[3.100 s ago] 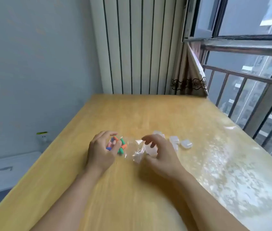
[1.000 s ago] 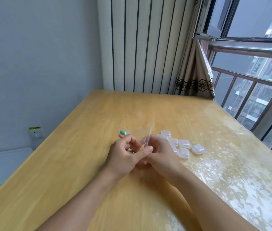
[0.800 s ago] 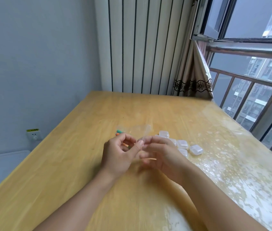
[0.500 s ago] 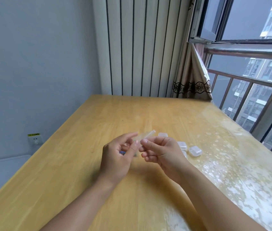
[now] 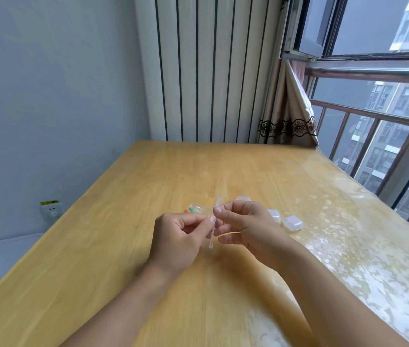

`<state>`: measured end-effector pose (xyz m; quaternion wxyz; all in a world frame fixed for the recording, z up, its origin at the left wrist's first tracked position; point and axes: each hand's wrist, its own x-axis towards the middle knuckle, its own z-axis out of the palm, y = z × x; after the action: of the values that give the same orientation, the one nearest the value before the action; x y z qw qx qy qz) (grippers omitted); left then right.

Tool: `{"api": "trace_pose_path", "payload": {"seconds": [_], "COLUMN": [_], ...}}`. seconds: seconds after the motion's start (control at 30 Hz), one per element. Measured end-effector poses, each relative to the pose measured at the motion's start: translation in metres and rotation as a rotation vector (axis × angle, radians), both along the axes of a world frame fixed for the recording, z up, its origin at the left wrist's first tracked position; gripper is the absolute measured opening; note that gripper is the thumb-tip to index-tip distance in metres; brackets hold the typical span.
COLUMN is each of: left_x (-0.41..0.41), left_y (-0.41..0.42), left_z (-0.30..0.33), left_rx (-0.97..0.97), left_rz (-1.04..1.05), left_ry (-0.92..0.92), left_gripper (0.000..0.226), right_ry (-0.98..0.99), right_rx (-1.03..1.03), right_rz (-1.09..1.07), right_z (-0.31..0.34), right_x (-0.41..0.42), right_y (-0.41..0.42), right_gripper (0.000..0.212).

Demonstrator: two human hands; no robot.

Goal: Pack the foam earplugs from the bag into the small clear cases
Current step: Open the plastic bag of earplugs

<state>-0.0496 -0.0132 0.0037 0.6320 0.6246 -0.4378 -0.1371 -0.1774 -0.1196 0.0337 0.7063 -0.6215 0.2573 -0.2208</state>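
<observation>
Both hands are up over the bench [image 5: 128,246], left hand [image 5: 177,240] and right hand [image 5: 244,227] each pinching the mouth of the clear bag [image 5: 212,221], probably to pull it open. Earplugs [image 5: 191,209] sit at its far end; clear cases [image 5: 291,223] wait just right.

No legible text; yellow sticker [image 5: 49,202] above wall socket [image 5: 52,211] unreadable.
</observation>
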Motion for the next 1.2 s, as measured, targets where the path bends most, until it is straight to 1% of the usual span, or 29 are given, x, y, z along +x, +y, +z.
{"api": "trace_pose_path", "payload": {"seconds": [0.1,0.2,0.23,0.43,0.57,0.6,0.73,0.93,1.0,1.07,1.2], "left_x": [-0.001,-0.004,-0.003,-0.001,0.002,0.002,0.003,0.002,0.001,0.000,-0.003], "left_y": [-0.001,0.001,0.001,0.001,0.001,0.000,-0.002,-0.001,0.000,0.001,0.001], "left_z": [0.001,0.003,0.002,0.001,0.000,0.000,-0.003,0.000,0.001,0.000,0.002], "left_rx": [0.012,0.017,0.022,0.036,0.049,0.055,0.054,0.015,0.013,0.024,0.046], "left_rz": [-0.034,-0.046,-0.042,-0.040,-0.093,-0.108,-0.119,-0.130,-0.138,-0.109,0.065], "left_ry": [0.077,0.078,0.071,0.085,0.118,0.117,0.120,0.155,0.138,0.077,-0.066], "left_gripper": [0.018,0.006,0.006,0.007,0.024,0.024,0.018,0.019,0.016,0.009,0.013], "right_ry": [-0.001,-0.014,-0.014,0.009,-0.021,-0.025,-0.032,-0.053,-0.058,-0.042,-0.003], "right_rx": [0.022,0.041,0.046,0.000,0.013,0.025,0.065,0.092,0.088,0.035,-0.091], "right_rz": [0.009,0.030,0.036,0.022,-0.005,-0.008,-0.014,-0.035,-0.054,-0.073,-0.121], "right_z": [0.001,0.001,0.001,0.005,0.007,0.007,0.006,0.006,0.005,0.003,0.000], "right_x": [-0.002,-0.004,-0.005,-0.007,-0.008,-0.008,-0.008,-0.006,-0.005,-0.004,0.002], "right_y": [-0.001,-0.002,-0.002,-0.004,-0.004,-0.004,-0.005,-0.001,0.000,0.003,0.010], "right_gripper": [0.017,0.019,0.019,0.018,0.022,0.023,0.024,0.023,0.020,0.019,0.015]}}
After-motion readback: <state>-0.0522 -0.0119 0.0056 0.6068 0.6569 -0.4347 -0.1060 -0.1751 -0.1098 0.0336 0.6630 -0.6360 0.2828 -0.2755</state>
